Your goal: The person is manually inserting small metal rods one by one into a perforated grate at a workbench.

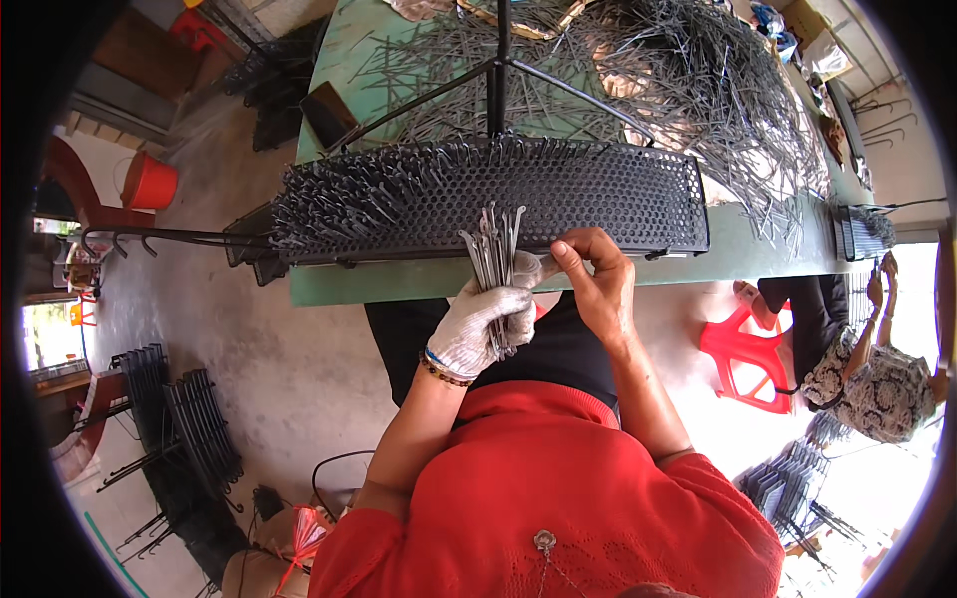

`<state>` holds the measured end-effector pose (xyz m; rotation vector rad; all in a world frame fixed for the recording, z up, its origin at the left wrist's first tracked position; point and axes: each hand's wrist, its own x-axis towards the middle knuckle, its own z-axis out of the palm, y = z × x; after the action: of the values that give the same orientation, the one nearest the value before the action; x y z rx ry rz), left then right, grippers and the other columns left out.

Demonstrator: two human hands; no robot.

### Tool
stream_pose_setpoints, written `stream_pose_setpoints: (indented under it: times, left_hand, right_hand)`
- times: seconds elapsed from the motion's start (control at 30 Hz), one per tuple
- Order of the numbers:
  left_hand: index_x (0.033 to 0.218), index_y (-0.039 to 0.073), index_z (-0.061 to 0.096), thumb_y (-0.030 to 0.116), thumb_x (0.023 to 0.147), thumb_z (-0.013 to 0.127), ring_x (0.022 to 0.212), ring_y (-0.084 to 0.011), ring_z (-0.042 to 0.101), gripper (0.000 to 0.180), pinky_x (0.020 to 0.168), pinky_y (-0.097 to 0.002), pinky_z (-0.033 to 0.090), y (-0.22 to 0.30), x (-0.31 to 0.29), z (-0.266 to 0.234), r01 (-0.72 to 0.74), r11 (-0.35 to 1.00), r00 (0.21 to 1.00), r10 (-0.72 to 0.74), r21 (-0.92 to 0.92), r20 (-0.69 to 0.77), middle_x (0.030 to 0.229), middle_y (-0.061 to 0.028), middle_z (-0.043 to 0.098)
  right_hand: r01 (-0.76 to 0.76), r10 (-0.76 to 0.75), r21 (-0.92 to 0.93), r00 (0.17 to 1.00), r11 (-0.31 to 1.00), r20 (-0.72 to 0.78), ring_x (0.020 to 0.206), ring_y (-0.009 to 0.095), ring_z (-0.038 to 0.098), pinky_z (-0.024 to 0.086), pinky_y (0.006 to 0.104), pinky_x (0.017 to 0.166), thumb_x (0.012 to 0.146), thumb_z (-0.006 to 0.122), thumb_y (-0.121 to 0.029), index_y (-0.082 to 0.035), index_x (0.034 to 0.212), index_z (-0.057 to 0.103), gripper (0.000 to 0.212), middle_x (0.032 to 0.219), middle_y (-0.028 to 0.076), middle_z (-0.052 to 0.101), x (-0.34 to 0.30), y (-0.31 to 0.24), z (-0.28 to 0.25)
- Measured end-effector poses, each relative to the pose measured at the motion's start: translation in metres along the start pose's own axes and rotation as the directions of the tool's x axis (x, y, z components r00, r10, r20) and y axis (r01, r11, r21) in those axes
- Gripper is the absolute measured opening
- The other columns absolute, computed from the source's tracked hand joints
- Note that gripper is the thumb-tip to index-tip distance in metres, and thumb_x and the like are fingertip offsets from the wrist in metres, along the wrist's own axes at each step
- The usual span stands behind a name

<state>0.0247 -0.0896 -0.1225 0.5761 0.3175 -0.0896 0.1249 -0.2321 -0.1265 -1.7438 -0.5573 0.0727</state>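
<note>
My left hand, in a whitish glove with a beaded bracelet at the wrist, is closed around a bundle of thin grey metal rods with small bent ends pointing up. Close beside it, my bare right hand has its fingers curled, with the thumb raised near the forefinger; what they hold, if anything, is hidden. Just beyond both hands, a long black perforated rack stands at the table's near edge. Similar rods stand packed in its left part, while bare holes show across the middle and right.
A large heap of loose rods covers the far right of the green table. At right, another person works at a smaller rack, near a red stool. Black racks lie on the left floor; a red bucket stands farther back.
</note>
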Motion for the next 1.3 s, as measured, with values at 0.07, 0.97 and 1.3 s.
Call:
stream_pose_setpoints:
  times: [0.07, 0.97, 1.3]
  left_hand:
    - [0.113, 0.004, 0.054, 0.003, 0.084, 0.057, 0.053, -0.0102, 0.055, 0.029, 0.046, -0.024, 0.045, 0.0, 0.001, -0.001, 0.001, 1.0, 0.999, 0.0, -0.027, 0.043, 0.078, -0.0038, 0.059]
    - [0.119, 0.003, 0.058, 0.004, 0.087, 0.06, 0.06, -0.0134, 0.063, 0.032, 0.054, -0.0233, 0.052, -0.003, -0.006, 0.015, 0.027, 0.999, 0.993, -0.022, 0.041, -0.116, 0.079, -0.0067, 0.066]
    - [0.111, 0.002, 0.055, -0.004, 0.087, 0.052, 0.061, -0.0085, 0.062, 0.025, 0.054, -0.0197, 0.051, 0.013, -0.005, 0.002, -0.102, 0.992, 0.994, 0.098, -0.08, -0.049, 0.132, -0.0243, 0.053]
  right_hand:
    - [-0.095, 0.101, 0.102, 0.993, 0.99, -0.053, 0.075, 0.013, 0.061, 0.049, 0.0264, 0.069, 0.087, 0.07, -0.013, 0.003, 0.084, 0.067, 0.016, 0.085, 0.009, 0.066, -0.001, 0.007, 0.002]
    - [-0.045, 0.059, 0.1, 0.988, 0.994, -0.142, 0.071, 0.01, 0.058, 0.047, 0.0224, 0.067, 0.085, 0.071, -0.004, 0.003, 0.079, 0.064, 0.011, 0.083, 0.004, 0.065, 0.006, -0.001, -0.013]
    - [-0.284, 0.318, 0.243, 0.941, 0.927, -0.112, 0.069, 0.012, 0.062, 0.049, 0.0248, 0.066, 0.093, 0.064, -0.017, 0.004, 0.091, 0.07, 0.023, 0.084, 0.009, 0.069, 0.016, 0.005, -0.052]
